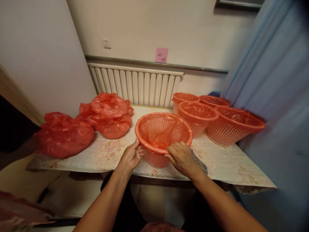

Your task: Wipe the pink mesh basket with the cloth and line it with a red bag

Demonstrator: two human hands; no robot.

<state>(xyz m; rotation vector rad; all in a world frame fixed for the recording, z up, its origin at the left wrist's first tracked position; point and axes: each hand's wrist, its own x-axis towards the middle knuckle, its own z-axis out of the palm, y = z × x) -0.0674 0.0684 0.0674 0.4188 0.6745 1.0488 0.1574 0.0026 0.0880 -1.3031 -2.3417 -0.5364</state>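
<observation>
In front of me on the table stands a round plastic mesh basket [156, 159], lined with a thin red plastic bag [160, 137] whose edge is folded over the rim. My left hand [132, 155] is closed at the left side of the rim, fingers curled against the basket's wall. My right hand [182, 158] grips the front right of the rim, knuckles on top and thumb below. The bag inside looks crumpled at the bottom. A grey cloth-like item [200, 161] shows partly behind my right wrist.
Several similar lined baskets [224, 132] stand at the right, beside a blue curtain [265, 106]. Bunched red plastic bags [65, 138] lie at the left. A floral cloth covers the table [227, 167]. Behind it are a white radiator [142, 85] and a wall.
</observation>
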